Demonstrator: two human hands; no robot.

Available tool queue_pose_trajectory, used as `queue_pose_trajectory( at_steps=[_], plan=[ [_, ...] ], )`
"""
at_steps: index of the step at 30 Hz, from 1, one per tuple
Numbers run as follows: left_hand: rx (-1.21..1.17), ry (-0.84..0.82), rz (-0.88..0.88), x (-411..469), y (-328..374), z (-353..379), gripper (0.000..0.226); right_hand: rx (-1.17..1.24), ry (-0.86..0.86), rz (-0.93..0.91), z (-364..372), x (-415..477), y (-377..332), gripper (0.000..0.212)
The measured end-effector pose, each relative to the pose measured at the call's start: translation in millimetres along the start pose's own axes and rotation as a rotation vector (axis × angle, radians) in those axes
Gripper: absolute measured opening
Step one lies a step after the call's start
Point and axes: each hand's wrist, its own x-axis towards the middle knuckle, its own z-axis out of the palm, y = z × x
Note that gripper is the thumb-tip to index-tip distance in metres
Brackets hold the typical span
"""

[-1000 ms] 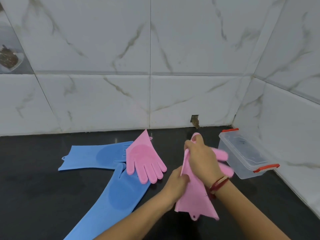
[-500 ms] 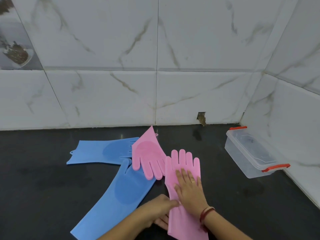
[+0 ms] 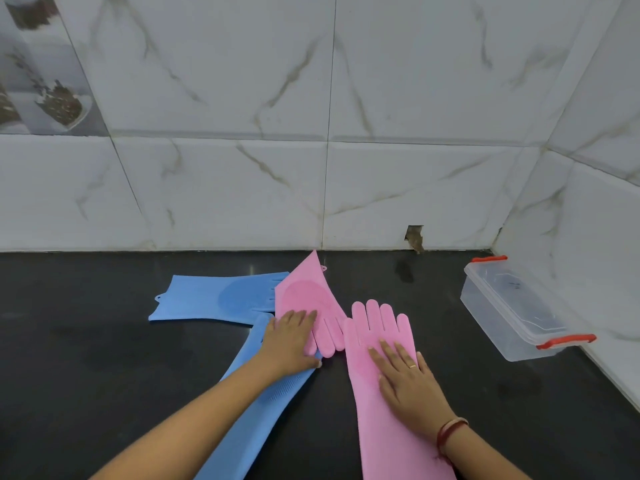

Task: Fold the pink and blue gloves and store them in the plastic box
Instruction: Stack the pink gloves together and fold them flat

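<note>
Pink gloves (image 3: 379,358) flat; right hand (image 3: 408,382), left hand (image 3: 289,341) seemingly pressing palm-down.

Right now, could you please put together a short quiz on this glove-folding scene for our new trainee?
1. True or false: the plastic box already holds a folded glove.
2. Which hand lies flat on the long pink glove spread out on the black counter? A) left hand B) right hand C) neither
3. Fill in: the other pink glove, under the left hand, lies partly on top of the two ____ gloves.

Key
1. False: the box looks empty, its lid on.
2. B: the right hand presses it, fingers spread.
3. Blue: it overlaps the far blue glove and the near blue glove.
</note>
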Motion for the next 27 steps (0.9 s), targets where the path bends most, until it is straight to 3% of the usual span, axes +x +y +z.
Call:
queue_pose_trajectory(
  at_steps=[3, 8, 11, 18, 20, 23, 24, 27],
  plan=[
    [0.064, -0.018, -0.003, 7.8, 3.4, 14.7, 0.075, -0.021, -0.003, -0.035, -4.3, -2.3, 13.3, 0.053],
    [-0.028, 0.29, -0.023, 12.0, 4.8, 3.7, 0.027, 0.048, -0.023, -0.024, -17.0, -7.3, 19.6, 0.052],
    [-0.085, 0.391, 0.018, 10.0, 5.2, -36.6, 0.028, 0.21, 0.065, 0.02, -30.4, -6.5, 3.9, 0.066],
    [-0.437, 0.244, 0.373, -44.7, 32.8, -180.2, 0.039, 0.9, 0.231, -0.128, -95.5, -4.4, -60.3, 0.111],
    [-0.651, 0.176, 0.427, -54.1, 43.5, -202.6, 0.038, 1.009, 0.324, -0.146, -109.9, -9.9, -72.9, 0.096],
    [-0.918, 0.03, 0.447, -49.3, 56.1, -209.6, 0.033, 1.238, 0.493, -0.133, -129.0, -23.8, -77.7, 0.054],
    [-1.002, -0.007, 0.43, -42.6, 58.9, -204.2, 0.03, 1.311, 0.518, -0.132, -133.2, -28.5, -74.3, 0.05],
    [-1.351, -0.154, 0.218, -10.6, 63.4, -157.2, 0.03, 1.504, 0.413, -0.096, -138.2, -39.3, -59.3, 0.027]
  ],
)
